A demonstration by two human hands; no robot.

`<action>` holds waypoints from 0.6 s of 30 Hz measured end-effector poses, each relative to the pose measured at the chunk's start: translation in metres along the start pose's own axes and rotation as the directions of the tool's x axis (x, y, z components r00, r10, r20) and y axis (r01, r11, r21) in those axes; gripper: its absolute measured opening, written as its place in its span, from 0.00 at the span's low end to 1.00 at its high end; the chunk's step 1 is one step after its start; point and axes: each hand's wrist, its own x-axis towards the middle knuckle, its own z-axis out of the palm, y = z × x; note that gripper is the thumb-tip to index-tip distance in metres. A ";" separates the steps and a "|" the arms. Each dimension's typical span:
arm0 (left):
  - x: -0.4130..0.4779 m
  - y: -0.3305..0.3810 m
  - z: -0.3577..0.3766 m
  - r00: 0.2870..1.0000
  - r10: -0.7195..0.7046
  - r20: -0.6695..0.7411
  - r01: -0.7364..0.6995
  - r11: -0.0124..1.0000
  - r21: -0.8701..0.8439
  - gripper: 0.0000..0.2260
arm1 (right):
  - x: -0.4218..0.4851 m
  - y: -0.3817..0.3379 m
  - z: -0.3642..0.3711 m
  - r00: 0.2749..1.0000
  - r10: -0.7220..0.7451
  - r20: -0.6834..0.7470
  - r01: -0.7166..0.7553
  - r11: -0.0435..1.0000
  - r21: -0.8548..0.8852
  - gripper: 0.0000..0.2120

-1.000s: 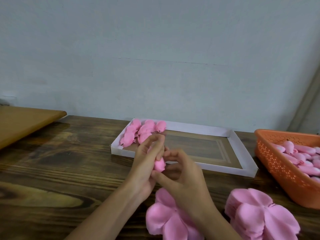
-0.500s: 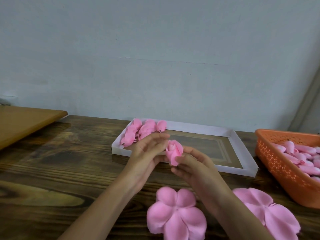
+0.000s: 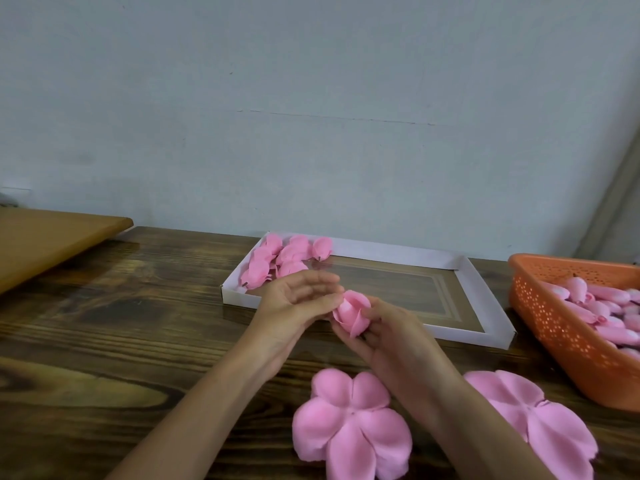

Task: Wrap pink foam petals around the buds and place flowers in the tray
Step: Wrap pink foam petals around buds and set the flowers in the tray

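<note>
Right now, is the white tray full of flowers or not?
Not full. The tray has a small bunch of pink flowers only in its far left corner; the rest of its floor is bare.

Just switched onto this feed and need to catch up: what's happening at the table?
A person is making foam flowers at a wooden table. The right hand holds a pink flower just in front of the white tray, while the left hand touches its petals with straight fingers. Several finished flowers lie in the tray's far left corner. Two flat petal pieces wait near the person, and an orange basket of buds sits at the right.
</note>
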 end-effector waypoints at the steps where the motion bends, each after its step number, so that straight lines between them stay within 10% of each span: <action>1: 0.000 0.000 0.000 1.000 0.001 0.008 -0.001 1.000 0.012 0.12 | 0.000 0.000 0.001 1.000 0.015 -0.023 -0.014 0.999 0.033 0.10; 11: 0.000 -0.005 -0.003 0.988 0.106 0.109 -0.120 0.984 0.129 0.14 | 0.004 0.002 0.000 0.986 0.047 -0.157 -0.038 0.997 0.065 0.25; 18: -0.001 -0.006 0.004 0.984 0.154 0.090 -0.163 0.981 0.104 0.13 | -0.001 -0.001 0.004 0.995 -0.034 -0.096 0.040 0.997 0.064 0.16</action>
